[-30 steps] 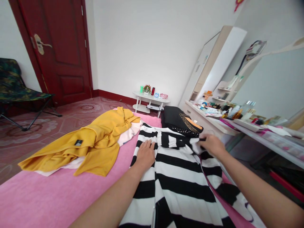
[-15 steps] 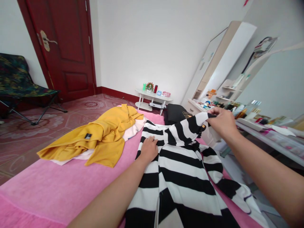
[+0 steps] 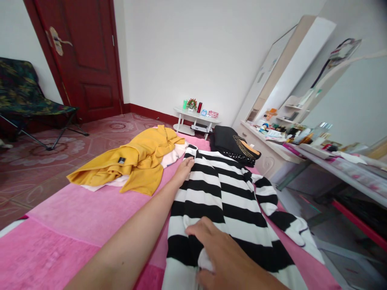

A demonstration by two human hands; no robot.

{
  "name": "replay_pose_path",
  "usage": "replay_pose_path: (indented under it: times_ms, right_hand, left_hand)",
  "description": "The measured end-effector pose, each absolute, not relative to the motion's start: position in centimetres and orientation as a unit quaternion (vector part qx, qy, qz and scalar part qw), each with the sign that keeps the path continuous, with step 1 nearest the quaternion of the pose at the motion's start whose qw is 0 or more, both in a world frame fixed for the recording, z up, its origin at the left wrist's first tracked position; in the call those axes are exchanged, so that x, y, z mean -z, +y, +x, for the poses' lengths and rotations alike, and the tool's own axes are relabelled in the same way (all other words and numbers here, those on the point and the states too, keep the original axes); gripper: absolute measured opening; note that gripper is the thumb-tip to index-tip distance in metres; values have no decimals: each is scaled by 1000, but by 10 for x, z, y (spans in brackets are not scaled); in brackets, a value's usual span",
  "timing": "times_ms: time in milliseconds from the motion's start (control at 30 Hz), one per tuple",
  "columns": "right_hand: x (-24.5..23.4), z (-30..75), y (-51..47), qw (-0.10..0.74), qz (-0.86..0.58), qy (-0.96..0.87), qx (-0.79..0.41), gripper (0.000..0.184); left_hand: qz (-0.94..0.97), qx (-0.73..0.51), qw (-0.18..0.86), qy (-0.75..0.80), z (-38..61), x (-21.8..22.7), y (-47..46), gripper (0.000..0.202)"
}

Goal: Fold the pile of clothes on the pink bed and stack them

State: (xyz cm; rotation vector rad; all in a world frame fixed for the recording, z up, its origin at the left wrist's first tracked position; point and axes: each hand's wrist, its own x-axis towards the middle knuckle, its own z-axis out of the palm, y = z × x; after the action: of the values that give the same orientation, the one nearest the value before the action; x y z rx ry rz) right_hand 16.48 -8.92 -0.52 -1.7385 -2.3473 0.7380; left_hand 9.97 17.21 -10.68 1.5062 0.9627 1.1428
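A black-and-white striped garment (image 3: 223, 197) lies spread lengthwise on a pink bed cover (image 3: 84, 209). My left hand (image 3: 184, 168) reaches far forward and rests flat, fingers stretched, on the garment's upper left edge. My right hand (image 3: 217, 251) is close to the camera at the bottom, fingers curled and closed on a fold of the striped fabric near its lower end. One striped sleeve (image 3: 281, 219) trails off the bed's right side.
A yellow garment (image 3: 133, 161) over a white one lies left on the bed. A black garment (image 3: 232, 145) sits at the far end. A cluttered dresser (image 3: 290, 147) runs along the right, with a small white table (image 3: 196, 121), red door (image 3: 84, 56) and folding chair (image 3: 24, 100) beyond.
My right hand carried the lifted striped end from far right down toward me and now grips it low and near. My left hand slid further forward along the garment's left edge.
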Motion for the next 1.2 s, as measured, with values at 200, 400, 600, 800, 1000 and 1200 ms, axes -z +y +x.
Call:
replay_pose_path:
  times_ms: [200, 400, 600, 800, 1000, 1200]
  right_hand:
    - [23, 168, -93, 52, -505, -802, -316, 43]
    - [9, 174, -77, 76, -424, -773, -465, 16]
    - [-7, 189, -54, 103, -550, -773, -299, 49]
    - [50, 168, -55, -15, -459, -878, -131, 42]
    - [54, 164, -45, -26, -473, -872, -118, 20]
    - [24, 167, -47, 69, -514, -823, -233, 16]
  left_hand:
    - [615, -464, 519, 370, 106, 112, 172, 37]
    - [630, -465, 510, 356, 110, 119, 176, 39]
    - [639, -474, 483, 365, 111, 125, 178, 39]
    - [647, -465, 462, 390, 111, 123, 179, 41]
    - [707, -443, 379, 399, 108, 116, 170, 60]
    - [734, -421, 327, 422, 105, 109, 166, 37]
